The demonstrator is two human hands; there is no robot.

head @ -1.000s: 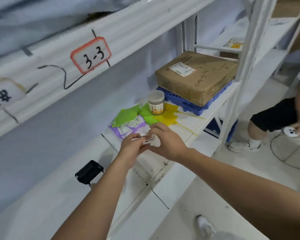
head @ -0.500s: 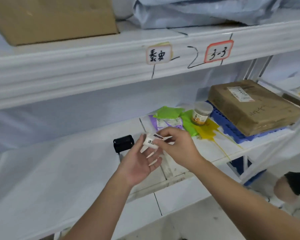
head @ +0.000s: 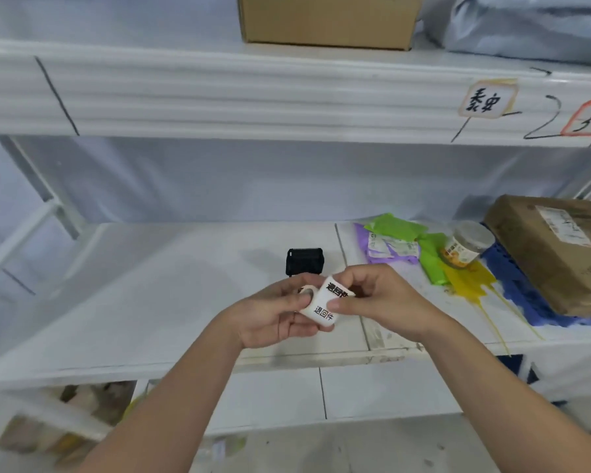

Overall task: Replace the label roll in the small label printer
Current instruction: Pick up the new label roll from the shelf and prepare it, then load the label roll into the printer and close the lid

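Both hands grip one label roll (head: 325,303): left hand (head: 270,315) cradles its core, right hand (head: 382,302) pinches the loose end. Just beyond them, the black printer (head: 304,261) sits on the shelf (head: 151,285). Judging by this, loading comes next, needing the printer opened.

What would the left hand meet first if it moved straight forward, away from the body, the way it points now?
Probably the small black printer on the shelf, just beyond the left hand, which holds the label roll; depth is uncertain.
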